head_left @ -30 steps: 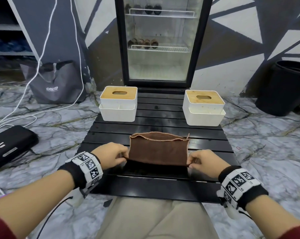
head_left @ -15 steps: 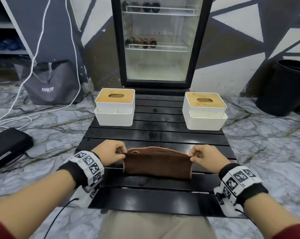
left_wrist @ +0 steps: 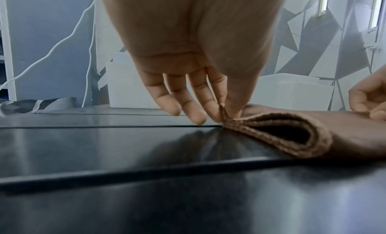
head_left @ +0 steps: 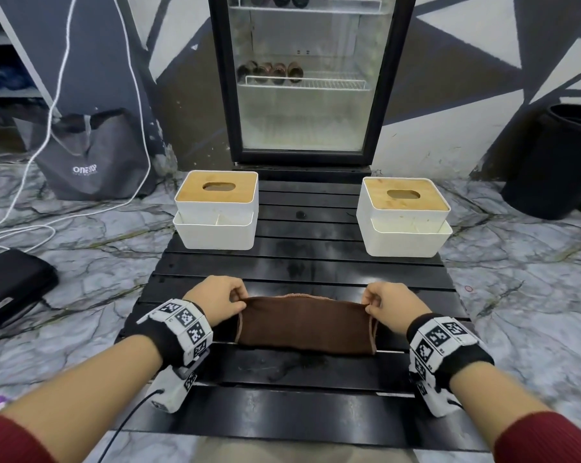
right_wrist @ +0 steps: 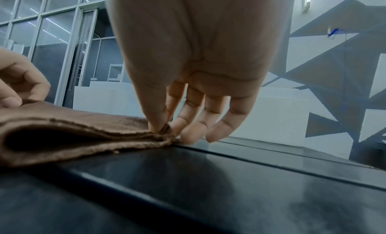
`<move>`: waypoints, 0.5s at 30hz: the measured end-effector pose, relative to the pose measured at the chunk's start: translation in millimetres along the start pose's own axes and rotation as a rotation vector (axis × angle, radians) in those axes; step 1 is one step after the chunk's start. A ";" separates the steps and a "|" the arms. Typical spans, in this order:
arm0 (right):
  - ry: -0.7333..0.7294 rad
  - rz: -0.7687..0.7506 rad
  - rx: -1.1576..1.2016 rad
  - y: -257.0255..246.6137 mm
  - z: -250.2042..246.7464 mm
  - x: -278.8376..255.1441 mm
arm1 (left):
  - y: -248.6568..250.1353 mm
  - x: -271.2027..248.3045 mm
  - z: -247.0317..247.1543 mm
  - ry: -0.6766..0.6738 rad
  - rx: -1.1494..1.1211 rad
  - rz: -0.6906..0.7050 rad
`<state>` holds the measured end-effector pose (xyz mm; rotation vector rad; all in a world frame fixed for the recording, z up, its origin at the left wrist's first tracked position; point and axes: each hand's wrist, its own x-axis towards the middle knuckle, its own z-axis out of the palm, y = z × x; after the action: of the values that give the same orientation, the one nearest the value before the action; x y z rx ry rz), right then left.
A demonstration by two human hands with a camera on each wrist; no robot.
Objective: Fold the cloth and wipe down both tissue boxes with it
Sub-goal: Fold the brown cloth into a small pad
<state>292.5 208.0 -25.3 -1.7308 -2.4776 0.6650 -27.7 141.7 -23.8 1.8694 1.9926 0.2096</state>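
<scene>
Nearest, both wrists wear bands printed with black-and-white square code markers, above dark red sleeves. On the black slatted table [head_left: 316, 262], the brown cloth [head_left: 304, 324] lies folded over, its doubled stitched edges showing as an open loop at each end in the wrist views. The left hand [head_left: 217, 300] pinches the cloth's far left corner between thumb and forefinger, the other fingers [left_wrist: 177, 103] loosely extended down to the slat; the right hand [head_left: 391, 305] pinches the far right corner the same way. The cloth sits a few slats in from the near table edge, and bare slats stretch beyond it. Farther back stand two white tissue boxes with wooden slotted lids: the left tissue box [head_left: 217, 210] at the table's far left, the right tissue box [head_left: 402, 217] at the far right, well apart, with open slats between them. Beyond the table, a grey bag [head_left: 92, 155] on the marble floor reads "ONE STOP", beside a glass-door fridge [head_left: 304, 78].
</scene>
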 end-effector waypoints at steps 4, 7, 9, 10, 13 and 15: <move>-0.024 -0.004 -0.003 -0.8 -0.1 -0.6 | 1.5 0.2 1.4 -0.017 0.026 -0.006; -0.009 -0.013 -0.006 2.4 -3.6 -8.3 | 4.4 -0.9 4.4 -0.051 0.057 -0.021; -0.007 -0.021 -0.053 8.7 -4.8 -16.6 | 6.5 -1.6 7.0 -0.058 0.070 -0.041; -0.028 -0.009 -0.102 12.3 -4.3 -22.0 | 7.7 -1.5 8.4 -0.063 0.076 -0.056; -0.118 0.044 -0.264 21.8 3.2 -39.9 | 11.7 1.1 10.9 -0.093 0.079 -0.105; -0.163 0.068 -0.335 25.6 11.5 -49.6 | 15.2 2.8 11.4 -0.114 0.061 -0.142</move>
<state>330.4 166.7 -35.2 -1.9475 -2.7866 0.4285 -9.4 144.1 -29.0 1.7264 2.0632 0.0020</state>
